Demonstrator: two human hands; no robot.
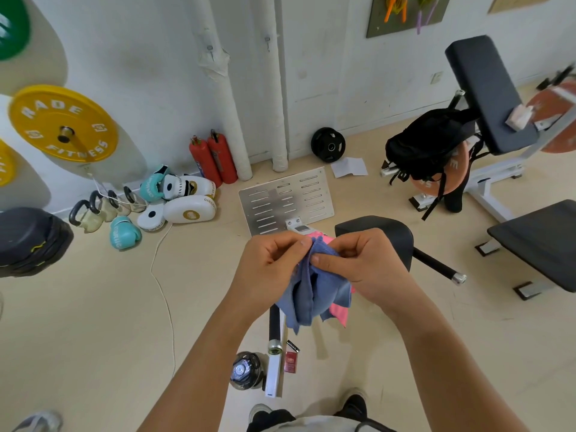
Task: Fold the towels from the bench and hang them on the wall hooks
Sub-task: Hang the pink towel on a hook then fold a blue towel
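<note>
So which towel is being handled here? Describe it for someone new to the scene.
Start at the black round bench pad mid-frame. Just in front of it, both hands pinch a bunched blue towel at its top. A pink towel hangs behind it; the blue one is in front.

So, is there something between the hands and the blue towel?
No. The left hand and right hand already pinch the blue cloth towel directly at its top edge; a pink towel hangs behind it.
</note>
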